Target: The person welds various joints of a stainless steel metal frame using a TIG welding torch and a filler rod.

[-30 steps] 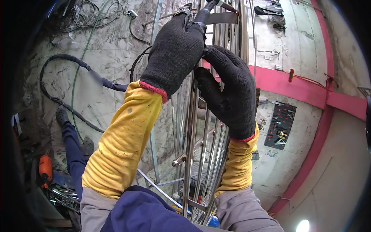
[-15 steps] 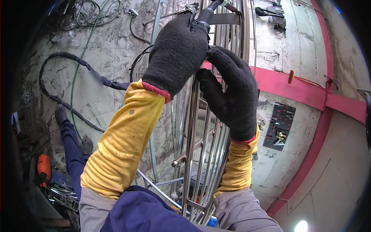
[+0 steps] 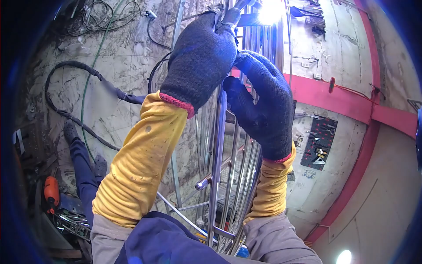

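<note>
My left hand (image 3: 200,61), in a black knit glove with a red cuff, is closed around the handle of a welding torch (image 3: 232,16). Beyond the torch, a bright welding arc (image 3: 269,12) glares at the top of a frame of shiny metal tubes (image 3: 215,163). My right hand (image 3: 263,105), gloved alike, is against the tubes just right of my left hand. Its thumb and fingers are bent but apart, with nothing visible between them. The glare hides the torch tip and the weld spot.
A dark hose (image 3: 72,64) and a green cable (image 3: 88,88) loop over the stained floor at left. An orange power tool (image 3: 51,191) lies at lower left near a person's leg (image 3: 83,163). A black tool board (image 3: 319,143) and pink band (image 3: 329,97) are at right.
The welding arc has lit up at the top, throwing blue-white light over the gloves and tubes. Both hands have stayed nearly in place.
</note>
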`<state>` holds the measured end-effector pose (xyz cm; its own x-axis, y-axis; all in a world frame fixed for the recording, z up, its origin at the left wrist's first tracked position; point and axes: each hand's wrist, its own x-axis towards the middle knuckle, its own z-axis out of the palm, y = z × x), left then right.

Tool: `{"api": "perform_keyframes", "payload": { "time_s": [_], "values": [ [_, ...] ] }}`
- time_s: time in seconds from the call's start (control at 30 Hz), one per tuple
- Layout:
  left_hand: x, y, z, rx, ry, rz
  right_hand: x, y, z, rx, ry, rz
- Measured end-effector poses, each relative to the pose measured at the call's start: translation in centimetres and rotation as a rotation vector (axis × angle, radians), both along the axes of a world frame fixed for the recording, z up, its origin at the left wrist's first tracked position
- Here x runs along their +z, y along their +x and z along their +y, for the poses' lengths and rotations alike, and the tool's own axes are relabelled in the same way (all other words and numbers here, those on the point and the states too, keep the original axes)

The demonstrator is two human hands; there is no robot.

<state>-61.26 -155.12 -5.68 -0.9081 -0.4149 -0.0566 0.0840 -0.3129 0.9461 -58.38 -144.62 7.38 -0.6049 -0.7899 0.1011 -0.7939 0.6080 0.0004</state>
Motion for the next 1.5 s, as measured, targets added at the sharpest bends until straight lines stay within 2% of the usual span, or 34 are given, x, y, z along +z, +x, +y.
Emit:
{"api": "perform_keyframes", "payload": {
  "time_s": [0.03, 0.07, 0.1, 0.17, 0.27, 0.3, 0.37, 0.47, 0.5, 0.57, 0.87, 0.97, 1.5],
  "values": [
    [0.1, -0.1, -0.1, -0.027, -0.021, -0.023, -0.2, 0.0, 0.3, 0.0, -0.027, -0.01],
    [-0.1, 0.7, -0.4, -0.075, 0.132, 0.021, 0.0, -0.1, 0.3, 0.022, -0.017, -0.012],
    [-0.4, 0.7, -0.3, -0.074, 0.133, 0.021, 0.1, -0.1, 0.2, 0.023, -0.015, -0.013],
    [-1.0, 0.4, 0.4, -0.008, -0.036, 0.069, 0.1, -0.1, 0.1, 0.038, 0.016, -0.008],
    [-1.0, 0.0, 0.9, 0.063, -0.074, 0.078, 0.2, -0.1, 0.1, 0.029, 0.036, -0.001],
    [-0.7, 0.1, 0.5, 0.064, -0.071, 0.077, 0.2, -0.1, 0.1, 0.03, 0.039, -0.001],
    [-0.1, 0.5, -0.3, -0.068, 0.055, 0.015, 0.2, -0.1, 0.1, 0.012, 0.038, -0.014],
    [-1.1, -0.4, 1.0, 0.03, -0.085, 0.042, 0.2, -0.1, 0.2, 0.021, 0.05, -0.009],
    [-0.8, -0.1, 0.6, 0.031, -0.084, 0.042, 0.2, -0.1, 0.3, 0.021, 0.051, -0.009],
    [-0.5, 0.7, -0.2, -0.024, 0.068, 0.087, 0.2, -0.1, 0.3, 0.028, 0.061, 0.002],
    [0.0, 0.7, -0.4, -0.045, 0.045, 0.004, 0.1, -0.1, 0.4, 0.026, 0.0, -0.034],
    [0.1, 0.6, 0.2, 0.031, 0.021, 0.0, 0.1, -0.2, 0.4, 0.03, -0.013, -0.041],
    [-0.3, 0.5, 0.4, 0.014, 0.009, 0.029, 0.0, -0.2, 0.4, 0.03, -0.02, -0.036]
  ]
}}
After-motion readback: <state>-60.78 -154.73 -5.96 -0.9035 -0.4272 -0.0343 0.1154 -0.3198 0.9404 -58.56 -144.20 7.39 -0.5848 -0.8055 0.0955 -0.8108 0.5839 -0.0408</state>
